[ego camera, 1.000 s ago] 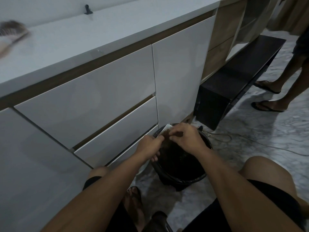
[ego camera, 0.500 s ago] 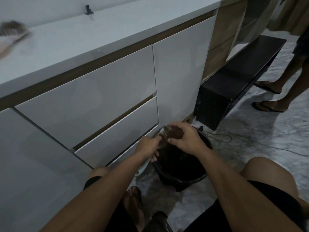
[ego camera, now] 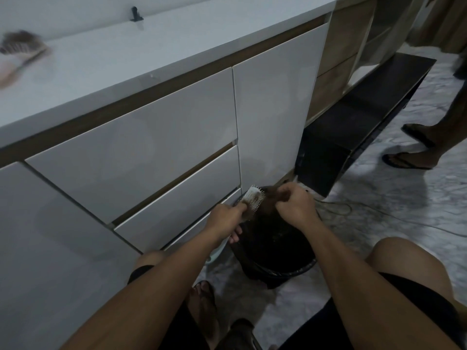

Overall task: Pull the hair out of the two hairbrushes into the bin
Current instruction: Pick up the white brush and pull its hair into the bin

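My left hand (ego camera: pixel 227 217) grips a white hairbrush (ego camera: pixel 252 198) by its handle and holds it over the near-left rim of the black bin (ego camera: pixel 298 270) on the floor. Brown hair still clings between its bristles. My right hand (ego camera: pixel 294 203) pinches a clump of brown hair (ego camera: pixel 274 194) just to the right of the brush head, above the bin's opening. A second hairbrush (ego camera: pixel 22 50), full of hair and blurred, lies on the white countertop at the far left.
White drawer fronts (ego camera: pixel 141 147) stand right behind the bin. A black low bench (ego camera: pixel 358 114) lies to the right, with a cable (ego camera: pixel 353 210) on the marble floor. Another person's sandalled feet (ego camera: pixel 409 157) stand at the right edge. My knees flank the bin.
My right hand has pulled to the right, away from the brush, drawing a clump of hair off it. The white brush head with its bristles is now uncovered.
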A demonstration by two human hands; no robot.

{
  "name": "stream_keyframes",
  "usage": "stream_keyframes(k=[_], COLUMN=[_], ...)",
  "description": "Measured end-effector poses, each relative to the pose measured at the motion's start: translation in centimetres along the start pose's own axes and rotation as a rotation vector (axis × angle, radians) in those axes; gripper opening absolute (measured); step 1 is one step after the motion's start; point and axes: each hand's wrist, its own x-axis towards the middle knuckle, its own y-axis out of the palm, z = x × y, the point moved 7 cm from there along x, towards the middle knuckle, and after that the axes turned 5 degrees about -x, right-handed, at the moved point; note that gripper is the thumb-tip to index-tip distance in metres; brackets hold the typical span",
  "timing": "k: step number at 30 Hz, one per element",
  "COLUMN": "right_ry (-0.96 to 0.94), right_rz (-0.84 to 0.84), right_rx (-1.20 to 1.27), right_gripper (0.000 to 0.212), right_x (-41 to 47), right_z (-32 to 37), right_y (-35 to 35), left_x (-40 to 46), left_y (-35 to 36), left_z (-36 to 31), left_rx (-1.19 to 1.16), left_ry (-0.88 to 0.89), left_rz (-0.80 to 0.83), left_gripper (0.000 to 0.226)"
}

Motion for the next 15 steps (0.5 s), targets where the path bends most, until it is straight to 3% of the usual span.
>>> stream_keyframes(k=[4,6,11,15], right_ry=[-0.068,-0.113,-0.125,-0.129], right_rz=[0.193,0.227,0.191,0.189], right_rx=[0.176,0.151,0.076,0.052], right_gripper=[0.081,0.091,0.084,0.054], right_x=[-0.2,-0.2,0.3,0.4], right_z=[0.5,0.6,-0.2,-0.1], right_y=[2.2,2.6,2.2,2.1], left_x=[-0.2,-0.3,-0.4,-0.5], left_y=[0.5,0.7,0.9,0.4], left_z=[-0.3,-0.6,-0.8,-1.0], left_rx=[0.005,0.023,0.076,0.076], left_ry=[0.015,0.033,0.074,0.088], left_rz=[0.013,0.027,0.065,0.054], left_gripper=[0.046,0.046,0.044,0.043])
